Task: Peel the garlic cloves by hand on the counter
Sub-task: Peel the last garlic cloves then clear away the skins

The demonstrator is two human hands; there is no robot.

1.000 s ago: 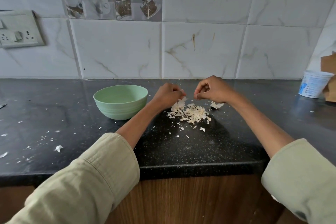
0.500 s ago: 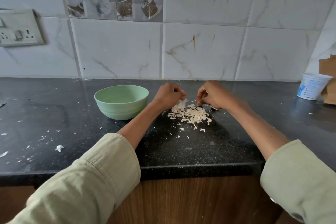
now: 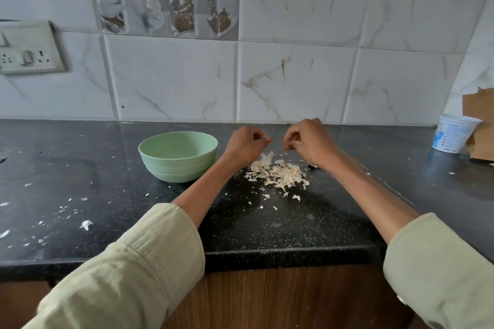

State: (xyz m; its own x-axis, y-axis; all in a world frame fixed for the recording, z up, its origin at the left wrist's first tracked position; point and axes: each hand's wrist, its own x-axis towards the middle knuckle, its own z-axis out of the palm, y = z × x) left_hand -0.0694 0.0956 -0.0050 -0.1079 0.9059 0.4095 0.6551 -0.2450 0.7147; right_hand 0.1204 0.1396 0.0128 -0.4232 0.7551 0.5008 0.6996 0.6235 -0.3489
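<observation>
The tub's (image 3: 454,136) print was too blurred to read. A black counter (image 3: 267,227) met marble tiles (image 3: 173,77). Both hands had lifted off the peels (image 3: 280,173). The left hand (image 3: 244,145) pinched a clove (image 3: 266,138); the right hand (image 3: 310,141) curled, contents unclear. A bowl (image 3: 178,156) sat left.

Left hand (image 3: 246,145) curled, right hand (image 3: 310,141) curled, forearms extended

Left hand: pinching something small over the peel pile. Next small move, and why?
Probably bring the right hand back to the left hand and pull off more skin. The left pinches a small piece, likely a clove, above the peel pile; whether skin remains is too small to tell. If bare, drop it in the green bowl.
</observation>
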